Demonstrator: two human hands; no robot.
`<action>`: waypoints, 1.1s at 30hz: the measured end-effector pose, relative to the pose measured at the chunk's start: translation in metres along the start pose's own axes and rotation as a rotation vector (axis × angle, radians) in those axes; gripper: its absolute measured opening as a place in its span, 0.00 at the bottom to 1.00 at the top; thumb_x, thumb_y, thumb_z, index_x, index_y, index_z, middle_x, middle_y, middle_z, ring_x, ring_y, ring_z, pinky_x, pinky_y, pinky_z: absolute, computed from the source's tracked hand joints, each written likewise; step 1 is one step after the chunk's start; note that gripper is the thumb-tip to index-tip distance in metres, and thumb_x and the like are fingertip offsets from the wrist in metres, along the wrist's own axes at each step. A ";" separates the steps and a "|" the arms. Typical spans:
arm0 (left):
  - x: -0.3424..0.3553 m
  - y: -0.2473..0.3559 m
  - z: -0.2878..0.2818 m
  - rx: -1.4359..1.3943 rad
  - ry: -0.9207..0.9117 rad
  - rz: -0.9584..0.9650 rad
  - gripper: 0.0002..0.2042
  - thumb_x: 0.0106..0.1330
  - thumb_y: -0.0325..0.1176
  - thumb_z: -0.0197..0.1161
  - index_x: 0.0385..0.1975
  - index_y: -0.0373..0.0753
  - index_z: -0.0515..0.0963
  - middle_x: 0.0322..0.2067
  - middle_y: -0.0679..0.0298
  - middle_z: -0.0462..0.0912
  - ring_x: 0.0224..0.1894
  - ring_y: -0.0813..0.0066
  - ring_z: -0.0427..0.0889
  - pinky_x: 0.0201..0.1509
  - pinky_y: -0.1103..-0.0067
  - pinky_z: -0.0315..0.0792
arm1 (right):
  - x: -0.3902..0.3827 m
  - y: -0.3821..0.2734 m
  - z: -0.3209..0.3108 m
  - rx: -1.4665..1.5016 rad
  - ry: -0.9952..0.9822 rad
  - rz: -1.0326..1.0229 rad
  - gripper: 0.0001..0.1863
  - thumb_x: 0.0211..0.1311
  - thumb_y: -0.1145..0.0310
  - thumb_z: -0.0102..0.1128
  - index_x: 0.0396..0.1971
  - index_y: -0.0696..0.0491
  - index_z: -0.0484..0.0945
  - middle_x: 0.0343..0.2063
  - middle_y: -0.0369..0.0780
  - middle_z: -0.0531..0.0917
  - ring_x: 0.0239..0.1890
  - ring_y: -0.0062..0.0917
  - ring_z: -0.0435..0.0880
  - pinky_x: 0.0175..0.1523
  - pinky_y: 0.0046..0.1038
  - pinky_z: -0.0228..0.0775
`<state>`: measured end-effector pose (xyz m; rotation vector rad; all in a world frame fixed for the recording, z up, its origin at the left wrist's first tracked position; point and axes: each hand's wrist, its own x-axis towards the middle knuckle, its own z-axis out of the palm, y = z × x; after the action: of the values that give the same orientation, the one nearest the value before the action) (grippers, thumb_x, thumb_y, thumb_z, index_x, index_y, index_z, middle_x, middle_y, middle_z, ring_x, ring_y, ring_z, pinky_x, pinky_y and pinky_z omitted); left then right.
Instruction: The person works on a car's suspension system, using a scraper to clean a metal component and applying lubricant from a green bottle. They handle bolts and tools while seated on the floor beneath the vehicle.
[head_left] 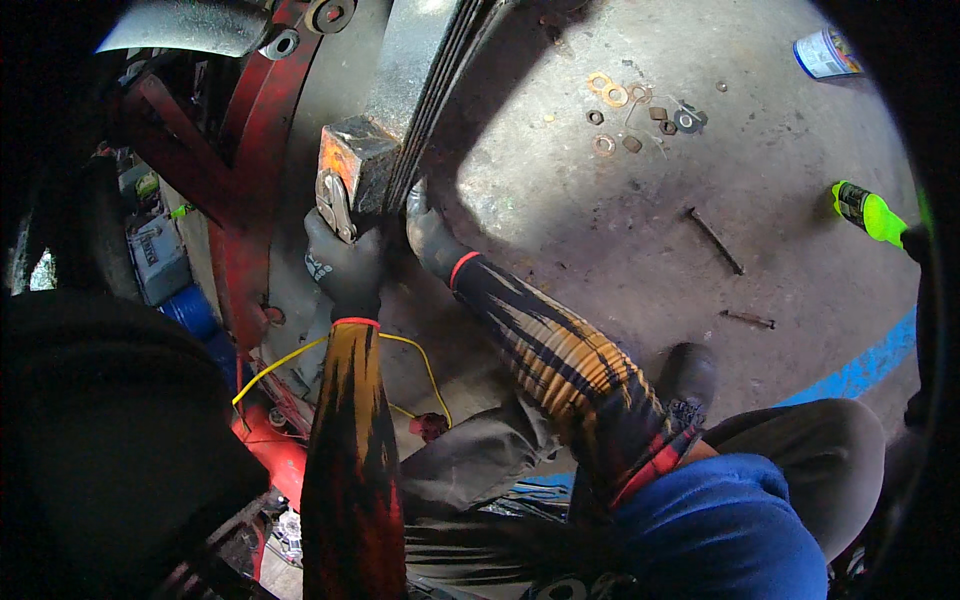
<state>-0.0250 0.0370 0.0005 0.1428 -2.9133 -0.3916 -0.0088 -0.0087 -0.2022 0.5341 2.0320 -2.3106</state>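
Observation:
My left hand (345, 262), in a dark glove, is closed around a pair of locking pliers (336, 204). The pliers lie against a worn block (370, 150) with orange and rusty faces; whether the jaws bite on it I cannot make out. Beside the block runs a leaf spring (428, 110), a stack of long dark metal strips. On its right side my right hand (432, 235), also gloved, grips the edge of the strips, the fingers partly hidden. Patterned sleeves cover both forearms.
Rusty washers (608, 90) and nuts (668, 127) lie on the concrete, with a long bolt (716, 241) and shorter bolt (748, 319) nearer. A green bottle (868, 211) and a can (826, 54) are rightward. Left are a red steel frame (245, 190) and yellow cord (285, 362).

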 end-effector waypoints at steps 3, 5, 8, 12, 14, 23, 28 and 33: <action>0.000 -0.002 0.001 0.051 -0.002 -0.017 0.24 0.47 0.32 0.72 0.45 0.33 0.73 0.35 0.48 0.84 0.39 0.45 0.85 0.43 0.62 0.77 | 0.006 -0.016 -0.029 -0.060 -0.266 0.219 0.32 0.81 0.48 0.34 0.68 0.60 0.62 0.38 0.59 0.84 0.38 0.50 0.85 0.45 0.45 0.75; 0.000 -0.004 0.001 0.038 -0.003 -0.027 0.24 0.48 0.32 0.72 0.45 0.33 0.73 0.35 0.48 0.84 0.39 0.45 0.85 0.44 0.63 0.77 | 0.011 -0.029 -0.048 -0.039 -0.448 0.434 0.35 0.80 0.46 0.31 0.71 0.59 0.56 0.35 0.60 0.84 0.37 0.51 0.85 0.42 0.47 0.75; 0.000 -0.005 0.002 -0.021 0.005 -0.008 0.23 0.48 0.32 0.72 0.45 0.33 0.73 0.35 0.48 0.84 0.39 0.45 0.85 0.44 0.63 0.77 | 0.015 -0.041 -0.063 -0.282 -0.589 0.337 0.40 0.78 0.41 0.27 0.72 0.61 0.54 0.33 0.63 0.83 0.37 0.53 0.86 0.41 0.50 0.75; 0.001 -0.006 0.001 0.023 -0.018 -0.013 0.23 0.48 0.32 0.71 0.45 0.33 0.73 0.35 0.48 0.84 0.39 0.46 0.85 0.45 0.63 0.77 | 0.018 -0.040 -0.064 0.174 -0.477 0.512 0.46 0.74 0.33 0.29 0.62 0.64 0.71 0.32 0.56 0.82 0.36 0.45 0.81 0.40 0.46 0.72; 0.002 -0.006 0.001 0.040 -0.022 -0.016 0.24 0.47 0.32 0.72 0.45 0.33 0.73 0.35 0.49 0.84 0.39 0.47 0.85 0.45 0.63 0.76 | 0.019 -0.038 -0.062 0.166 -0.420 0.642 0.50 0.73 0.30 0.26 0.59 0.67 0.73 0.36 0.60 0.82 0.41 0.52 0.82 0.45 0.49 0.72; 0.001 -0.006 0.001 0.016 -0.015 -0.011 0.24 0.46 0.31 0.70 0.45 0.33 0.73 0.35 0.49 0.84 0.39 0.45 0.85 0.45 0.62 0.76 | 0.028 -0.078 -0.134 0.078 -0.590 0.498 0.47 0.70 0.26 0.28 0.28 0.58 0.80 0.22 0.49 0.79 0.20 0.34 0.77 0.29 0.38 0.71; 0.001 -0.002 -0.002 0.119 -0.011 -0.021 0.24 0.47 0.30 0.70 0.45 0.32 0.72 0.35 0.47 0.84 0.40 0.42 0.84 0.45 0.60 0.76 | 0.031 -0.091 -0.164 0.511 -0.728 0.804 0.37 0.69 0.25 0.36 0.19 0.46 0.67 0.13 0.34 0.69 0.11 0.24 0.64 0.18 0.32 0.63; 0.004 -0.001 -0.007 0.093 -0.087 -0.032 0.25 0.49 0.30 0.71 0.47 0.31 0.72 0.38 0.45 0.83 0.44 0.43 0.83 0.48 0.60 0.75 | 0.021 -0.084 -0.148 0.076 -0.535 0.141 0.30 0.74 0.43 0.49 0.28 0.59 0.77 0.19 0.45 0.79 0.22 0.36 0.80 0.31 0.39 0.71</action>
<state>-0.0279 0.0334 0.0071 0.1911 -3.0195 -0.2746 -0.0130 0.1521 -0.1409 0.0400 1.6089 -2.1507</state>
